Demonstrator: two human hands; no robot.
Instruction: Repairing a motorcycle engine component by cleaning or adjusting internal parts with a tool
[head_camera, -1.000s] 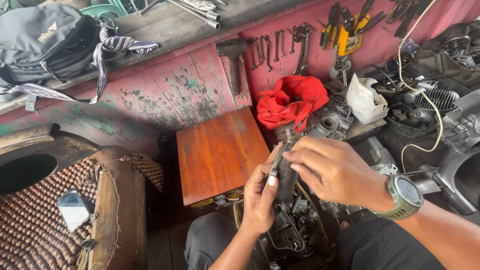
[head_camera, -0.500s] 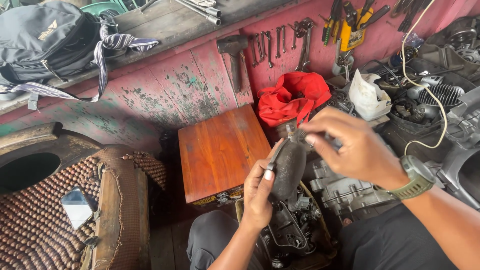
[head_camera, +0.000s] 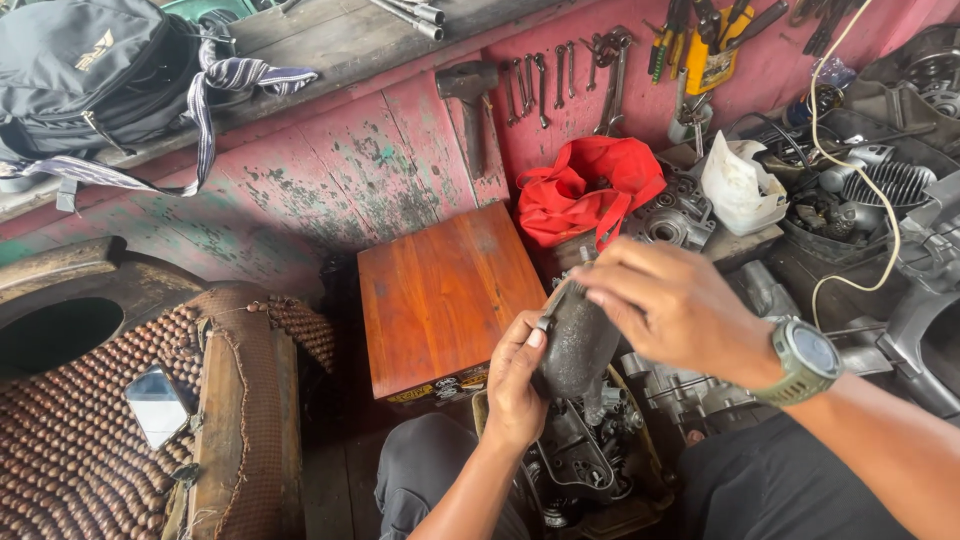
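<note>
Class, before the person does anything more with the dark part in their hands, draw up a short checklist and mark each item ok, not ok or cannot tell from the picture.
1. Left hand grips the dark rubber part from the side: ok.
2. Right hand is at the top end of the part, fingers curled over it: ok.
3. Part held clear above the engine between the knees: ok.
4. Small tool or clip at the part's upper edge, by the left thumb: cannot tell what it is.
5. Wooden box within easy reach, top bare: ok.
6. Watch clear of the white cable: ok.
</note>
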